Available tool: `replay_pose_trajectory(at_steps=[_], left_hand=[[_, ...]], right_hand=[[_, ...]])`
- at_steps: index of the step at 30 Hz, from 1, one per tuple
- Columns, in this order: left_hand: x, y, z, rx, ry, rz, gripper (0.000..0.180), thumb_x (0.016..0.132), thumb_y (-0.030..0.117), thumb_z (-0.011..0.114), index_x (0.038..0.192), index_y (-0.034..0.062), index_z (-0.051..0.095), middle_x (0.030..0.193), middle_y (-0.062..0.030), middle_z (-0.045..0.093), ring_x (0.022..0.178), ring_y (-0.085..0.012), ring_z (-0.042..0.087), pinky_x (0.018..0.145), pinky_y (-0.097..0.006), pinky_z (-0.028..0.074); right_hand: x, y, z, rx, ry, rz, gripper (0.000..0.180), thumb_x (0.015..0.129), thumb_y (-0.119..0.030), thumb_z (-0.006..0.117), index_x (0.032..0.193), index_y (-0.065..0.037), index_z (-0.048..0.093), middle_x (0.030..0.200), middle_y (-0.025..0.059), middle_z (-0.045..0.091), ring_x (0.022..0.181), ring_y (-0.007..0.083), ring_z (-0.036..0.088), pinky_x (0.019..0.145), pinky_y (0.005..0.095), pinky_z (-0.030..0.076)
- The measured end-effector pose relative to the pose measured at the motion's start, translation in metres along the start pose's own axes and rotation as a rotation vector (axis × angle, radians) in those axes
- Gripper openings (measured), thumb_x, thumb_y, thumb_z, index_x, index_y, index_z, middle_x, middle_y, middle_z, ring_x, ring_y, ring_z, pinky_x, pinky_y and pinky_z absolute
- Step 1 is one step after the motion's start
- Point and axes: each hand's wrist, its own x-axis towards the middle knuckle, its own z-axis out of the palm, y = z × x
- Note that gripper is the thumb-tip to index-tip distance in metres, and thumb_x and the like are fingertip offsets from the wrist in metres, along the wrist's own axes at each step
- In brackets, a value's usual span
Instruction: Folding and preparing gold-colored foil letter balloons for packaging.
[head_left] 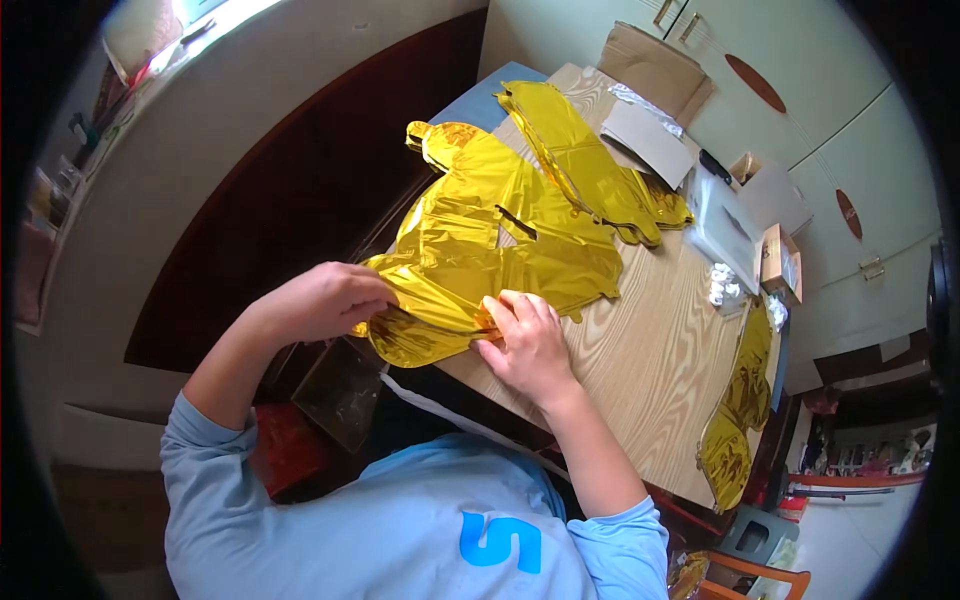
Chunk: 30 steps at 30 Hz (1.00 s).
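Both hands are at the near edge of a gold foil sheet [465,200], and the bulk of it lies directly ahead of them, flat but wrinkled on the wood-grain table [610,410]. The left hand [335,297] has its fingertips pinched together on the sheet's left near corner; the right hand [525,345] grips the same edge a little way along, thumb and fingers narrowed on the foil. Between them a dark seam line runs left to right, and a rounded flap hangs toward the person, just past the table's edge. The sheet's long axis appears to run away from the hands, ending in a lobe ahead of the left one, so neither hand is clearly nearer to the sheet; both touch it. A dark slit opens in its middle, beyond the right hand's fingertips. Farther ahead lies a second gold foil piece [580,145], overlapping or just beside the first. A third gold foil piece [735,420] lies well to the right hand's right, along the table's edge.
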Motion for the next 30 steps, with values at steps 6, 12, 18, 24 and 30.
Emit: replay_pose_trajectory(at_steps=[6,12,18,24,30], left_hand=[[0.021,0.011,-0.011,0.189,0.391,0.236,0.016,0.09,-0.006,0.064,0.103,0.001,0.068,0.099,-0.0127,0.067,0.087,-0.0285,0.07,0.076,-0.038,0.059],[0.054,0.022,-0.065,0.235,0.55,0.39,0.025,0.086,-0.003,0.071,0.11,-0.0006,0.067,0.111,-0.0139,0.07,0.1,-0.0267,0.07,0.086,-0.037,0.058],[0.055,-0.015,-0.11,-0.143,0.573,0.279,0.098,0.076,0.028,0.09,0.157,0.0097,0.037,0.136,-0.0144,0.063,0.131,-0.0289,0.057,0.118,-0.05,0.04],[0.064,-0.009,-0.054,-0.969,0.252,0.256,0.108,0.068,0.031,0.097,0.152,-0.0002,0.038,0.145,-0.0131,0.054,0.137,-0.0243,0.048,0.122,-0.045,0.031],[0.069,0.011,-0.027,-1.205,0.543,0.287,0.047,0.086,0.0,0.079,0.13,0.0004,0.06,0.118,-0.0101,0.071,0.108,-0.0181,0.07,0.096,-0.038,0.059]], right_hand=[[0.008,0.031,0.003,-0.064,0.178,-0.01,0.043,0.084,-0.019,0.075,0.125,-0.007,0.069,0.126,0.0158,0.066,0.12,0.0335,0.06,0.104,0.0452,0.046],[0.044,0.055,-0.027,0.045,0.39,-0.067,0.025,0.105,-0.025,0.056,0.108,-0.009,0.074,0.103,0.0154,0.076,0.094,0.0305,0.074,0.084,0.0407,0.06],[0.098,0.033,-0.115,0.409,0.42,-0.066,0.033,0.106,-0.033,0.058,0.106,-0.004,0.073,0.09,0.01,0.075,0.082,0.0183,0.07,0.077,0.0328,0.054],[0.133,0.006,-0.195,0.566,0.183,0.171,0.025,0.101,-0.021,0.064,0.109,0.002,0.071,0.086,0.0046,0.072,0.081,0.0092,0.061,0.076,0.0296,0.051],[0.149,-0.038,-0.242,0.635,0.171,0.128,0.025,0.101,-0.016,0.064,0.116,0.002,0.07,0.096,0.0032,0.074,0.085,0.008,0.062,0.078,0.0274,0.052]])
